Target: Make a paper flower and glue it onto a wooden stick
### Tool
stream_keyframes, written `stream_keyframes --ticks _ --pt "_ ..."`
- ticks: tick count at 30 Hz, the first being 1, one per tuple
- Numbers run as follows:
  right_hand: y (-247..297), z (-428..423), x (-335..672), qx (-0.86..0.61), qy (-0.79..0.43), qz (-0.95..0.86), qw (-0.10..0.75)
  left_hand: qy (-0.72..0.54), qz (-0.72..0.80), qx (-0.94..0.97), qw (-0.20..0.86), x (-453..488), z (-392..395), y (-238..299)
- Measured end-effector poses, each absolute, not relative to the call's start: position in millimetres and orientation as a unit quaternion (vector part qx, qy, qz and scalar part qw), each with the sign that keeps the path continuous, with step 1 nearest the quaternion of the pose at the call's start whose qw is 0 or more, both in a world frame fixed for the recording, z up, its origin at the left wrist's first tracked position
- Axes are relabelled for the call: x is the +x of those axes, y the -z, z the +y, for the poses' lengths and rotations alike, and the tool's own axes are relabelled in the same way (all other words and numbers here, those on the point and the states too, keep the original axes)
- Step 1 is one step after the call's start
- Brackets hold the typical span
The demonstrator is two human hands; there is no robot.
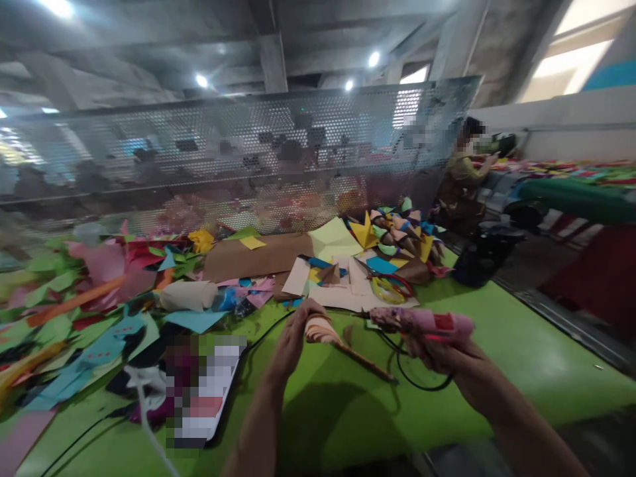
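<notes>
My left hand (293, 341) is closed on a rolled paper piece (320, 329) fixed to a thin wooden stick (365, 362) that slants down to the right. My right hand (442, 354) grips a pink hot glue gun (422, 322), held level with its nozzle pointing left toward the paper roll. A black cord (422, 384) loops down from the gun onto the green table (497, 358). Both hands hover just above the table's near middle.
Coloured paper scraps, folded paper cones (402, 232) and brown card (258, 255) cover the table's back and left. Yellow-handled scissors (390, 289) lie behind the hands. A perforated metal screen (248, 152) stands behind. A seated person (462, 179) works at far right.
</notes>
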State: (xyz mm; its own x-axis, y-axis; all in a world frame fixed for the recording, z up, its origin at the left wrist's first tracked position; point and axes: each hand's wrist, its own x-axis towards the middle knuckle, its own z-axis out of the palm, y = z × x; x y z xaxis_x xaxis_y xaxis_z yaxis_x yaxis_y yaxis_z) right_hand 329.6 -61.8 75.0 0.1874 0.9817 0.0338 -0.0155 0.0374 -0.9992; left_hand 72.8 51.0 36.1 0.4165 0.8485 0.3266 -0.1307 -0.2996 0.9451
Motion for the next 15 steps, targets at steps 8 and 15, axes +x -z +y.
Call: stream_keyframes --ticks 8,15 --pt "-57.5 -76.6 405.7 -0.671 -0.302 -0.362 0.572 -0.478 0.300 0.625 0.539 65.5 56.7 -26.7" --pt "-31.6 -87.5 459.7 -0.792 -0.159 -0.364 0.464 -0.463 0.282 0.632 0.554 70.8 48.5 -34.6"
